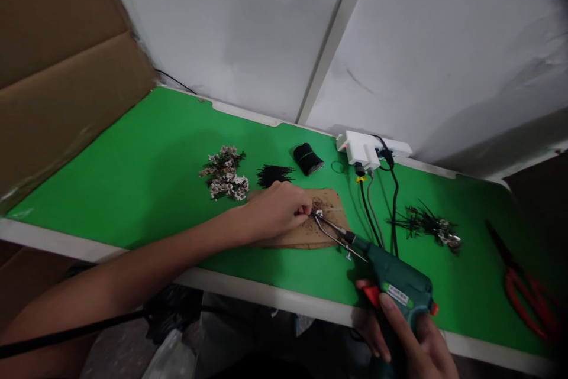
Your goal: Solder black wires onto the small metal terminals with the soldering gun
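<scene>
Clamped around the handle of a green soldering gun (399, 287) was the right hand (419, 337), its fingers wrapped near the red trigger (371, 295). The left hand (281, 207) was closed, thumb and forefinger pinched together on a small piece (318, 214), dark and whitish, whose exact shape was too small to tell. That piece lay just at the fingertips, above a cardboard pad (284, 240) strewn with dark specks, and the gun's slim metal tip pointed at it; whether the two touched could not be told.

Beyond the left wrist, a heap of whitish parts (228, 175) sat on the green tabletop (151, 160). Short black wires (275, 175) lay beside the pad's far edge, with a banded black bundle (308, 159) just behind them. Farther right, a white power strip (394, 147) stood against the wall, plugs and cords attached. A pile of wired pieces (428, 226) rested past the cords, and red-handled scissors (526, 302) lay near the right end.
</scene>
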A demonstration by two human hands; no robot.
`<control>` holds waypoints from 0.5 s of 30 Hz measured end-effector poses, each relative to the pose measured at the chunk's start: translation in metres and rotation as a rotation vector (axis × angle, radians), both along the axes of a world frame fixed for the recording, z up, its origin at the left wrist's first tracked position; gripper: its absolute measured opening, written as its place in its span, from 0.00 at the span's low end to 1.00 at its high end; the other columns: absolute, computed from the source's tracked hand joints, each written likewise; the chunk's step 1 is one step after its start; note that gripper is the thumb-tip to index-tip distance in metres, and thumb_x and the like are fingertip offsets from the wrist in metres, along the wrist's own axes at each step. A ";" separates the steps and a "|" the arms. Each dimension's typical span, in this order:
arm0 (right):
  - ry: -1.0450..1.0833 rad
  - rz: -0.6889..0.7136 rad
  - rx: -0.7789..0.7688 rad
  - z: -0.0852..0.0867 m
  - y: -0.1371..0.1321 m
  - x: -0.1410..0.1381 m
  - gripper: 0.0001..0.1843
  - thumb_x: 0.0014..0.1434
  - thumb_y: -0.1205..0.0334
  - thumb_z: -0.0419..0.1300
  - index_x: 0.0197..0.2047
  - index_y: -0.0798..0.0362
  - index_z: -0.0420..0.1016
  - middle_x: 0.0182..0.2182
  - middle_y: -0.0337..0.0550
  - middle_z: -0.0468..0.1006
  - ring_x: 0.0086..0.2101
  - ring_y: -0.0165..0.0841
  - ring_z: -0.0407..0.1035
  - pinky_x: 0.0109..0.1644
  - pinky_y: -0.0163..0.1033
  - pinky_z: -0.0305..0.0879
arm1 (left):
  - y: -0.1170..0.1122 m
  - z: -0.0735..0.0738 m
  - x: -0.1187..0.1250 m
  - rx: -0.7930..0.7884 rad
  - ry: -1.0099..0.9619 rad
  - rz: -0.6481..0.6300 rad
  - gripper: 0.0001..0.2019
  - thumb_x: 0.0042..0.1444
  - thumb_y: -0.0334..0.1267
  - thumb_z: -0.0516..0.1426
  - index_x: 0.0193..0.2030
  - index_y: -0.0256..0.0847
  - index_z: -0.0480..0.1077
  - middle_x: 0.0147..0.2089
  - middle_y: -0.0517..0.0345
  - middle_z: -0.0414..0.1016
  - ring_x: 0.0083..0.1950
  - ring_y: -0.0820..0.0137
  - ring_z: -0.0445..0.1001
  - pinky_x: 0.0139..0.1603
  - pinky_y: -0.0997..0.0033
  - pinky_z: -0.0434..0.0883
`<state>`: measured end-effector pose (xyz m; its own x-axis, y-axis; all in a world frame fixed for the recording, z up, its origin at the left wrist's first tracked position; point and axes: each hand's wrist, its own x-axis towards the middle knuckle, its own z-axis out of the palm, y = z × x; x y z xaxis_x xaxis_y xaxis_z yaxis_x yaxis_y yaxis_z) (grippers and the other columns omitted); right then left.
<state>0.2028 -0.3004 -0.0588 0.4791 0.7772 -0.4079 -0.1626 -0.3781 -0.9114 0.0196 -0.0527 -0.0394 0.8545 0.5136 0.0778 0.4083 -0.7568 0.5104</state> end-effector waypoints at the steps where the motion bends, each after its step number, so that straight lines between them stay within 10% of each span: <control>1: 0.010 0.035 0.009 -0.002 -0.001 0.004 0.34 0.56 0.31 0.73 0.48 0.54 0.82 0.19 0.39 0.63 0.20 0.34 0.63 0.25 0.36 0.65 | 0.000 0.000 0.000 0.002 0.005 0.003 0.09 0.62 0.28 0.60 0.32 0.39 0.80 0.33 0.57 0.83 0.36 0.68 0.78 0.36 0.70 0.62; 9: 0.026 -0.021 0.086 -0.041 -0.010 0.017 0.38 0.54 0.30 0.73 0.46 0.59 0.82 0.15 0.36 0.56 0.16 0.31 0.55 0.19 0.36 0.60 | 0.000 0.002 0.001 -0.009 0.024 0.003 0.10 0.63 0.29 0.59 0.32 0.39 0.80 0.34 0.56 0.83 0.37 0.68 0.78 0.37 0.72 0.62; 15: 0.019 -0.102 -0.005 -0.007 -0.004 -0.011 0.31 0.60 0.33 0.71 0.49 0.54 0.81 0.19 0.37 0.60 0.21 0.32 0.61 0.26 0.35 0.63 | 0.000 0.000 0.002 -0.010 0.012 0.008 0.10 0.63 0.29 0.59 0.32 0.38 0.80 0.34 0.56 0.83 0.37 0.68 0.78 0.36 0.71 0.61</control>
<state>0.1917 -0.3047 -0.0654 0.5477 0.7229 -0.4213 -0.2180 -0.3629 -0.9060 0.0211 -0.0525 -0.0397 0.8511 0.5212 0.0621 0.4207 -0.7482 0.5130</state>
